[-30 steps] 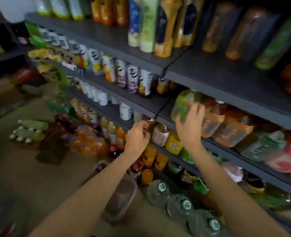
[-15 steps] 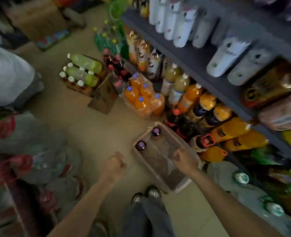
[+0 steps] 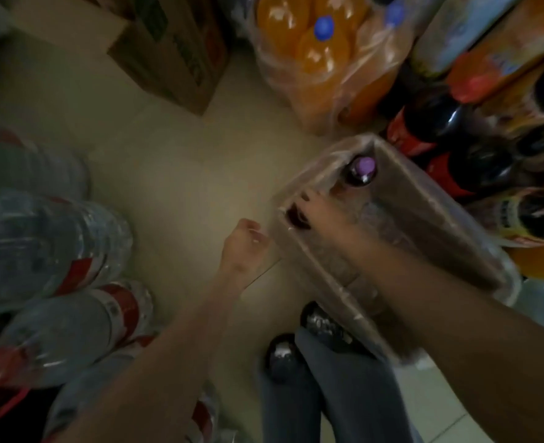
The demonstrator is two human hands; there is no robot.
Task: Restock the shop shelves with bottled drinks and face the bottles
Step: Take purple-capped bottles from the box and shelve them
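On the floor by my feet lies a low cardboard tray (image 3: 424,199) in torn clear wrap. A dark bottle with a purple cap (image 3: 363,169) stands in its far corner. My right hand (image 3: 325,215) reaches into the tray from the right, and its fingers curl round the top of a second dark bottle (image 3: 296,217) at the tray's left corner. My left hand (image 3: 243,247) is a curled fist just outside that corner, against the tray's edge; I see nothing in it. The shelves are out of view.
A wrapped pack of orange bottles with blue caps (image 3: 315,49) and a cardboard box (image 3: 168,49) sit on the floor ahead. Dark bottles with red labels (image 3: 440,123) crowd the right. Large water bottles (image 3: 47,244) lie at left. My shoes (image 3: 283,353) are below the tray.
My view dropped from the shelves to the floor tray. Both hands came down from the shelf; the right reached into the tray onto a bottle, the left moved up to the tray's corner.
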